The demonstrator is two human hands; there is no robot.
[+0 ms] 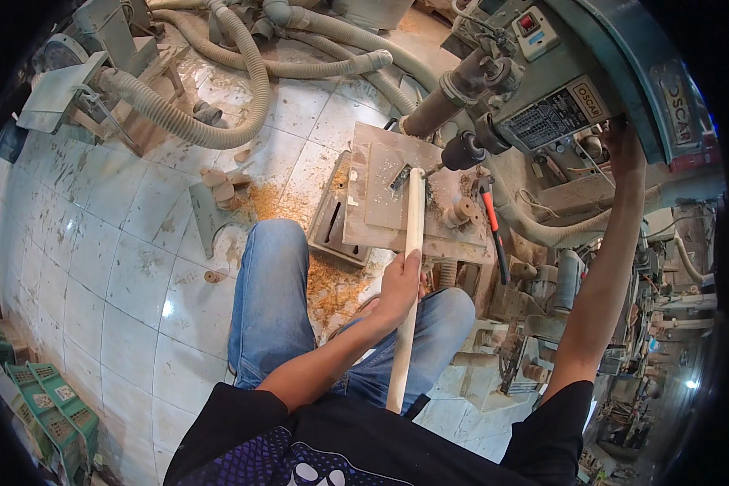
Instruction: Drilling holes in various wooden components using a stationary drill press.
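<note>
My left hand (401,287) is closed round a long pale wooden stick (415,215). The stick's far end lies on a wooden board (381,215) on the drill press table, by the bit (435,169) under the black chuck (462,151). Whether the bit touches the wood I cannot tell. Its near end reaches back between my knees to my shirt. My right hand (624,146) is raised to the side of the drill press head (559,89), fingers curled round something dark and mostly hidden. A hammer with a red and black handle (492,223) lies at the board's right edge.
Wooden round pieces (462,212) and shavings sit on the board. Sawdust (279,202) and offcuts (223,186) litter the tiled floor. Ribbed hoses (251,73) curl at the back. Green plastic crates (53,405) stand at lower left, and machinery (571,279) crowds the right.
</note>
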